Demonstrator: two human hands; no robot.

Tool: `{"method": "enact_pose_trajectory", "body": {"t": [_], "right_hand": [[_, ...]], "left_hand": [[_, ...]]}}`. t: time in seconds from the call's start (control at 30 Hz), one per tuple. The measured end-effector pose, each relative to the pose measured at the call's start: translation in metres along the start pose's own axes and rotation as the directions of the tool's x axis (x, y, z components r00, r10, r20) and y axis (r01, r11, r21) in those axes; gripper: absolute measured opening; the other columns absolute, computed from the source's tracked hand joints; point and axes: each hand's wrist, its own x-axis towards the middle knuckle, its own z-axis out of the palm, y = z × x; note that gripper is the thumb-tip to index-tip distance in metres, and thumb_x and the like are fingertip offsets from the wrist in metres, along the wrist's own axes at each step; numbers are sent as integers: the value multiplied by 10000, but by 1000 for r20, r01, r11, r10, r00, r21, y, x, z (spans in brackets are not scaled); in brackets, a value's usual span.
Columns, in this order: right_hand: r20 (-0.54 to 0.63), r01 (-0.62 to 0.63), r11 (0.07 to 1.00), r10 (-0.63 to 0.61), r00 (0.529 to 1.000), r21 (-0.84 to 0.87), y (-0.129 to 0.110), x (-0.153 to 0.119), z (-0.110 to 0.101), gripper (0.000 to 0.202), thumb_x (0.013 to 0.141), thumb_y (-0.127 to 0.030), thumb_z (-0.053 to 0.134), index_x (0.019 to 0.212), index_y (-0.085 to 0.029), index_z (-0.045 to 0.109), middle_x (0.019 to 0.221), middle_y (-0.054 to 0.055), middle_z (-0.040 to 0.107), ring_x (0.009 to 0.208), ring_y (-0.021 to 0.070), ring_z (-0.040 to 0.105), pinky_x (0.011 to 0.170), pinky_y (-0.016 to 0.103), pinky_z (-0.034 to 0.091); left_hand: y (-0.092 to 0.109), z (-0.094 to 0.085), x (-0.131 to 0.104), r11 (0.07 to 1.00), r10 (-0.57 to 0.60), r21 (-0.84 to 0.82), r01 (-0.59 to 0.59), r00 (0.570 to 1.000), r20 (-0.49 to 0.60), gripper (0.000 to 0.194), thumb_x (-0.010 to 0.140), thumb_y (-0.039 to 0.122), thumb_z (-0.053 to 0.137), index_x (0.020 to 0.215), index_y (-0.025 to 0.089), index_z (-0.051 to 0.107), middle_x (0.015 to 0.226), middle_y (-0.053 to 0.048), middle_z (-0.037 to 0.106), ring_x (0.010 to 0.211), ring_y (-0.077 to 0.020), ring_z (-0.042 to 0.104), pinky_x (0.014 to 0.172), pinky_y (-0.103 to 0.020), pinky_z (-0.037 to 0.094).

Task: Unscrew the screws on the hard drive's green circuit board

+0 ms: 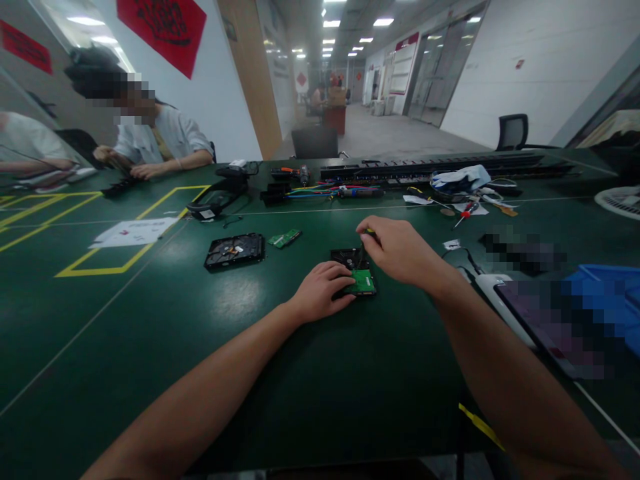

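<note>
A hard drive [343,256] with a green circuit board [364,283] on its near half lies on the table in front of me. My left hand [325,290] grips it from the left, fingers over the board and thumb along the near edge. Above the drive, my right hand [393,248] is closed around a screwdriver [361,253]; a bit of yellow handle shows and the dark shaft points down at the drive. Whether the tip sits in a screw is too small to tell. To the left are another hard drive [235,251] and a loose green circuit board [285,239].
Cables and tools, including a power drill [300,175], lie along the far side of the green table [240,373]. At right are a red-handled screwdriver [467,212], a tablet-like device [540,327] and a blue tray [610,287]. A co-worker [160,137] sits at far left.
</note>
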Motion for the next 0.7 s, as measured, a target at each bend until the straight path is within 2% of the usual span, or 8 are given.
{"method": "enact_pose_trajectory", "body": {"t": [0.3,0.5,0.7], "right_hand": [[-40,-42,999,41,998,-8,-2,0,3,158,1027,-310,605,1059,-175,683,1018,106,779,897,249,696,807,357,446],[-66,-90,994,86,994,-54,0,1,4,272,1010,-457,658,975,-190,702,927,89,769,810,240,665,733,357,413],[-43,39,999,-38,998,18,0,0,2,176,999,-325,674,1059,-188,765,1056,96,774,952,244,684,874,368,478]], "left_hand": [[1,0,1,1000,0,-1,0,1000,-1,327,985,418,706,1253,232,736,1320,-98,713,1288,-298,633,1124,-513,511],[1,-1,2,1000,-3,-2,3,1000,-5,326,985,413,703,1254,231,735,1309,-101,715,1290,-299,629,1128,-519,507],[0,0,1,1000,-6,-7,6,1000,5,330,983,415,703,1263,243,734,1311,-97,711,1299,-301,624,1131,-520,504]]}}
